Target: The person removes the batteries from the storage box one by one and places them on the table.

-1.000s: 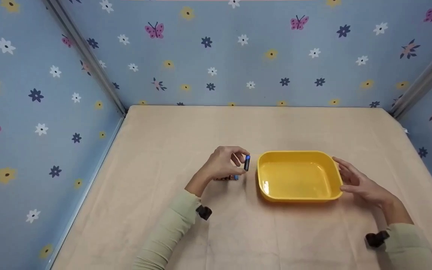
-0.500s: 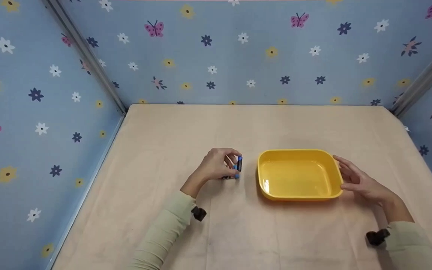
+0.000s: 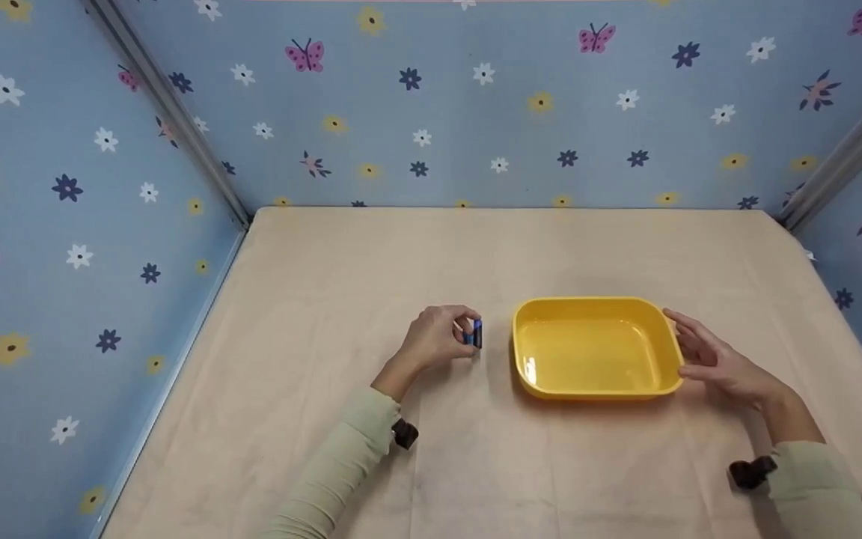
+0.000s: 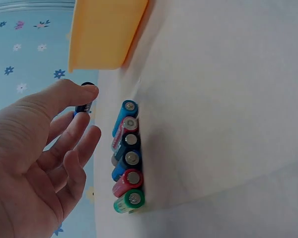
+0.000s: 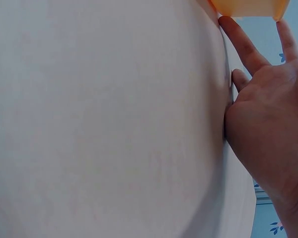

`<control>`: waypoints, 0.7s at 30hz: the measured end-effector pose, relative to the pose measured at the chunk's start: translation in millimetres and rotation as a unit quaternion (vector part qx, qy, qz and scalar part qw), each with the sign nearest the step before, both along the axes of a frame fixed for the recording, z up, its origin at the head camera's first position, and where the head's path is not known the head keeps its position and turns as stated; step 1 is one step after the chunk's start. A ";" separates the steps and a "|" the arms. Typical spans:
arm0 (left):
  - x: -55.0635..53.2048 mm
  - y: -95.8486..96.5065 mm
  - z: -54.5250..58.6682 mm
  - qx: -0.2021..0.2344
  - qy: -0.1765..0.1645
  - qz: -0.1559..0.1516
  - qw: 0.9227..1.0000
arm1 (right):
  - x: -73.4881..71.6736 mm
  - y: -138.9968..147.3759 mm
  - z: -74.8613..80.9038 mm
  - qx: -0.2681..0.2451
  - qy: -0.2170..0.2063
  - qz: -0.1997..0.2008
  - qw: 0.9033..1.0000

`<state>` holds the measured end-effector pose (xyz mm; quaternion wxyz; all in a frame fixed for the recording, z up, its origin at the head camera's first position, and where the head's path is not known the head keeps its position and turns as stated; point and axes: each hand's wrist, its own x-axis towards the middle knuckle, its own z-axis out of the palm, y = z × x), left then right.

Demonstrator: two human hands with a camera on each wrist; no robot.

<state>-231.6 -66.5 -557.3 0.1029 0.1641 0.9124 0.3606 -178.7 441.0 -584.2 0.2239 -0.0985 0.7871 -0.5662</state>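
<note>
My left hand point(image 3: 435, 337) pinches a dark, blue-ended battery point(image 3: 477, 334) between thumb and fingers, holding it upright. In the left wrist view, a row of several batteries point(image 4: 131, 158) lies side by side on the table with ends facing the camera: blue, red, dark and green ones. The held battery is beside the blue end of that row. A yellow plastic tub point(image 3: 595, 348) with rounded corners stands to the right of the left hand, nothing inside it. My right hand point(image 3: 730, 370) touches the tub's right side with spread fingertips and thumb.
A beige cloth point(image 3: 371, 254) covers the table. Blue panels with flowers and butterflies point(image 3: 483, 105) rise behind and at both sides, joined by grey metal posts point(image 3: 169, 112). A small black camera point(image 3: 751, 473) sits on each wrist.
My left hand has shifted slightly left and then lower with the battery, over the row, which it now mostly hides in the head view. Right hand and tub stay in place.
</note>
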 end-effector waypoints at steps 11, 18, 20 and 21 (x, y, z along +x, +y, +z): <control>2.4 4.5 -10.0 -0.060 0.031 0.008 0.998 | 0.8 1.9 2.7 0.017 0.002 0.003 1.000; 0.1 7.8 -13.7 -0.086 0.038 0.017 0.995 | 0.1 2.1 1.2 0.008 0.007 0.006 1.000; 0.0 8.5 -13.4 -0.095 0.036 0.017 0.995 | 0.3 1.6 0.9 0.008 0.007 0.004 1.000; 0.1 8.8 -13.4 -0.098 0.034 0.016 0.994 | 0.2 1.5 0.8 0.008 0.006 0.004 1.000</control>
